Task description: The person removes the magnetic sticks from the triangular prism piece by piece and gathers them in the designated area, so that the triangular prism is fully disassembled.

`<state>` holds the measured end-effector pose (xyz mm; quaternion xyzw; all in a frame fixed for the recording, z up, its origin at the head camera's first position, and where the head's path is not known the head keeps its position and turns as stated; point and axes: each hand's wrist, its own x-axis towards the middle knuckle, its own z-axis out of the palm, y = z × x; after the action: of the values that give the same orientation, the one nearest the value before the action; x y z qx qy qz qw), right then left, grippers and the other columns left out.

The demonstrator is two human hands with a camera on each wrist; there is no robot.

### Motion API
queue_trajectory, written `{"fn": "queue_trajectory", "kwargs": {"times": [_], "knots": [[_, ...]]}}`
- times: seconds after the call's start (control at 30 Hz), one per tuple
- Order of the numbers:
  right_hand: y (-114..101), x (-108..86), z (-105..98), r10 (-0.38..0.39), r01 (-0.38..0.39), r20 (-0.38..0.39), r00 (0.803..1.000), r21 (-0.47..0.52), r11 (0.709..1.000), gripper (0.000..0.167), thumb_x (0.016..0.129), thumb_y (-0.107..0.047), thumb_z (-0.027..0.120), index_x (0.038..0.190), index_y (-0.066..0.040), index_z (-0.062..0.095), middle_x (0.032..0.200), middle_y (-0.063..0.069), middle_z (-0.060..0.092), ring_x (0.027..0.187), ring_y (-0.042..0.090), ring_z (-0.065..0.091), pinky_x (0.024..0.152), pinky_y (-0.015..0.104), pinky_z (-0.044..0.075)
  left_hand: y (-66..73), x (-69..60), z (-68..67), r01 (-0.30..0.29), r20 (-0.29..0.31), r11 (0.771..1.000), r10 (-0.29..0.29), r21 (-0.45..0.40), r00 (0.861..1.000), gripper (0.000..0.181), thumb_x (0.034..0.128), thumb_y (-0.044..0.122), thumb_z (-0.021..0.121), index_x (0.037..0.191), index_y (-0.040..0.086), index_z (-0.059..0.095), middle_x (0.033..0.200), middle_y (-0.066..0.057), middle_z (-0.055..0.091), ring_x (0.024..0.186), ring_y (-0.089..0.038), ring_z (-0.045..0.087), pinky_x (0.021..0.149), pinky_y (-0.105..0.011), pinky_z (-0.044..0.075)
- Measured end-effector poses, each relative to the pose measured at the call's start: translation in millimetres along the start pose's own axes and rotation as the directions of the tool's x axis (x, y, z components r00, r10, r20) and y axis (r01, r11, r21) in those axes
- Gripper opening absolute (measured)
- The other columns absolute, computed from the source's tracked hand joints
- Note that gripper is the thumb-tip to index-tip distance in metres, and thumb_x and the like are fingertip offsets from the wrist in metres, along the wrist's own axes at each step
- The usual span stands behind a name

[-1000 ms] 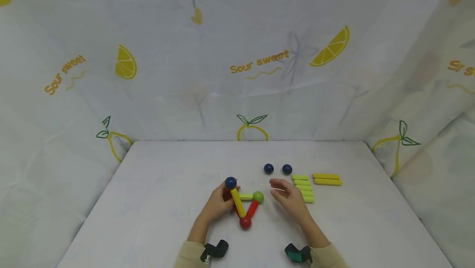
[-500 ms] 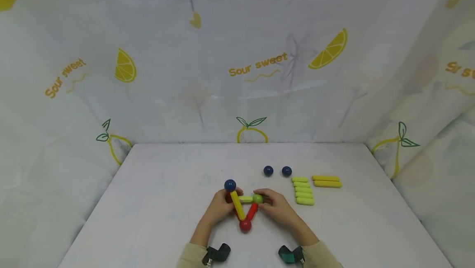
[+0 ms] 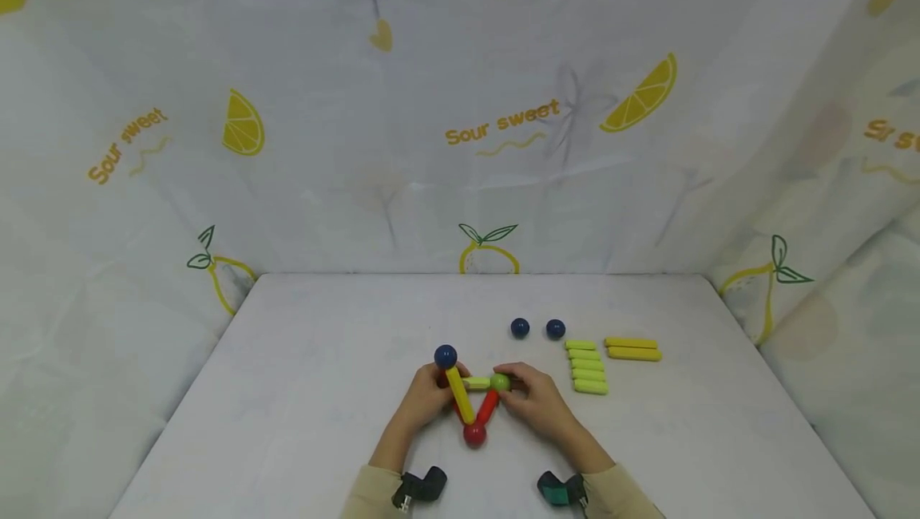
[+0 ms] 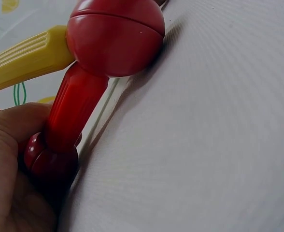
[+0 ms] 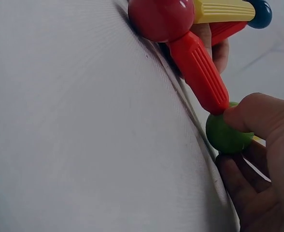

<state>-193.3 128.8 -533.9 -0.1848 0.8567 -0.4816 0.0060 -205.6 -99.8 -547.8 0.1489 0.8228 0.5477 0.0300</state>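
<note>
While our left hand (image 3: 426, 398) grips the rod-and-ball frame (image 3: 461, 396), our right hand (image 3: 541, 402) pinches its green ball (image 3: 500, 382). We have the frame well in from the table's (image 3: 287, 391) left edge, with wide room between; loose blue balls (image 3: 520, 328) and rods (image 3: 588, 370) lie toward the back right corner.

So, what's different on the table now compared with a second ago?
The right hand has moved leftward, toward the other hand, and now pinches the green ball, which it was not touching a second ago. I see nothing let go. The left hand still holds the stick-and-ball frame. The two loose blue balls, green sticks and yellow sticks stayed put.
</note>
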Motion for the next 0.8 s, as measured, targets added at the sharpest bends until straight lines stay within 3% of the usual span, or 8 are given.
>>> {"fn": "queue_trajectory", "kwargs": {"times": [0.27,0.5,0.8], "knots": [[0.0,0.5,2.6,-0.051,0.049,-0.046,0.998,-0.039,0.998,0.035,0.081,-0.002,0.069,0.115,-0.008,0.062,0.113,0.004,0.065,0.102,0.019,0.063,0.088,0.030,0.054,-1.6,0.7,-1.2,0.009,0.000,1.000,-0.009,0.010,1.000,0.010,0.0870,0.018,0.067,0.097,0.018,0.066,0.095,0.002,0.065,0.086,-0.014,0.057,0.082,-0.026,0.050],[0.6,-0.4,1.5,0.053,-0.058,-0.167,0.985,-0.022,0.998,0.035,0.080,-0.003,0.071,0.113,-0.010,0.062,0.112,0.004,0.064,0.100,0.019,0.064,0.084,0.028,0.056,-3.3,-1.3,-2.8,0.047,-0.043,0.999,-0.046,0.026,0.998,0.015,0.0863,0.016,0.065,0.101,0.019,0.066,0.100,0.001,0.067,0.091,-0.015,0.059,0.091,-0.039,0.051],[-3.5,-2.6,-1.4,0.124,-0.122,-0.147,0.981,0.019,0.992,0.034,0.082,-0.004,0.070,0.114,-0.009,0.061,0.114,0.006,0.063,0.101,0.021,0.064,0.082,0.026,0.056,-3.0,-1.7,-0.6,0.020,-0.031,1.000,-0.019,0.024,0.999,0.017,0.0862,0.014,0.065,0.103,0.018,0.064,0.102,0.001,0.066,0.093,-0.015,0.058,0.092,-0.036,0.050]]}}
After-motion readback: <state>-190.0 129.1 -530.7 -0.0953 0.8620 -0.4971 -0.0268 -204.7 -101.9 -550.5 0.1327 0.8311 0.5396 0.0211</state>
